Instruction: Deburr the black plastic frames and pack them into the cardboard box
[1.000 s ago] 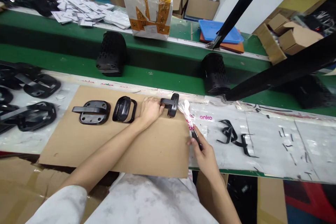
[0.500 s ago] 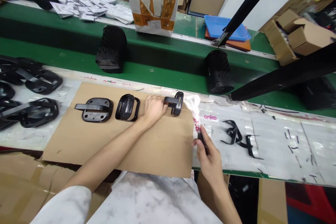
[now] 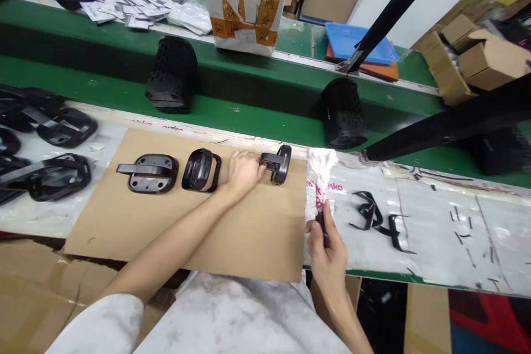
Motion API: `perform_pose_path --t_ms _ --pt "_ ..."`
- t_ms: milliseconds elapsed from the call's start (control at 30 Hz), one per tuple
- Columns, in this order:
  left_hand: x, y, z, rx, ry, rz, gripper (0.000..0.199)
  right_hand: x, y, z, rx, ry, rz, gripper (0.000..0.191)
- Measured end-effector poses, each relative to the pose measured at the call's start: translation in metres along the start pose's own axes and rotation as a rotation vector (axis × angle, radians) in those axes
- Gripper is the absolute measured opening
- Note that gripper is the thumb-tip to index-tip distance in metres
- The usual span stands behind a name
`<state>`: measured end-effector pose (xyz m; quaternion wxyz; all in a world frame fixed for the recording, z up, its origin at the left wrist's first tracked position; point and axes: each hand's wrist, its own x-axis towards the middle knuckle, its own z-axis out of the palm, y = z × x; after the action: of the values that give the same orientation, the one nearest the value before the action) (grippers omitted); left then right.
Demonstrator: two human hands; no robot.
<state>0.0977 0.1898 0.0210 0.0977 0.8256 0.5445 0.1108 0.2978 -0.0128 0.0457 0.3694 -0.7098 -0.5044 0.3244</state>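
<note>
My left hand (image 3: 245, 172) is closed at the left end of a black T-shaped part (image 3: 282, 165) standing on the brown cardboard sheet (image 3: 249, 232). To its left are a black bracket (image 3: 199, 170) and a black oval plate with a strap (image 3: 153, 173). My right hand (image 3: 327, 243) is wrapped round the dark handle of a tool whose head is covered in white, red-printed wrapping (image 3: 322, 168). That wrapped head rests over the white plastic sheeting just right of the cardboard.
Several black parts (image 3: 62, 177) lie at the far left, and thin black pieces (image 3: 367, 210) to the right. Behind are black perforated blocks (image 3: 172, 74), (image 3: 342, 113) a taped white box (image 3: 243, 5) and a blue tray (image 3: 360, 44). A black post (image 3: 448, 116) slants in from the right.
The wrapped tool in my right hand has moved right, off the cardboard's edge, and its head is more upright. My left hand has stayed at the T-shaped part.
</note>
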Motion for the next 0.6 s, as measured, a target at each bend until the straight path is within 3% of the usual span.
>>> perform_pose_path --t_ms 167,233,400,533,600 --pt "0.0 -0.001 0.001 -0.01 0.02 0.007 0.03 0.02 -0.011 -0.008 -0.075 -0.244 0.0 0.051" --pt "0.0 -0.001 0.001 -0.011 0.022 0.001 0.031 0.022 -0.011 -0.013 -0.064 -0.214 0.004 0.052" --pt "0.001 -0.001 0.001 0.001 0.007 -0.002 0.031 0.008 -0.005 -0.006 0.011 0.044 -0.019 0.058" --pt "0.002 0.0 -0.001 -0.014 0.007 -0.013 0.03 0.012 -0.007 -0.005 -0.043 -0.193 -0.031 0.052" --pt "0.002 0.0 -0.003 -0.031 0.001 -0.019 0.03 0.019 -0.007 -0.01 -0.089 -0.246 -0.017 0.052"
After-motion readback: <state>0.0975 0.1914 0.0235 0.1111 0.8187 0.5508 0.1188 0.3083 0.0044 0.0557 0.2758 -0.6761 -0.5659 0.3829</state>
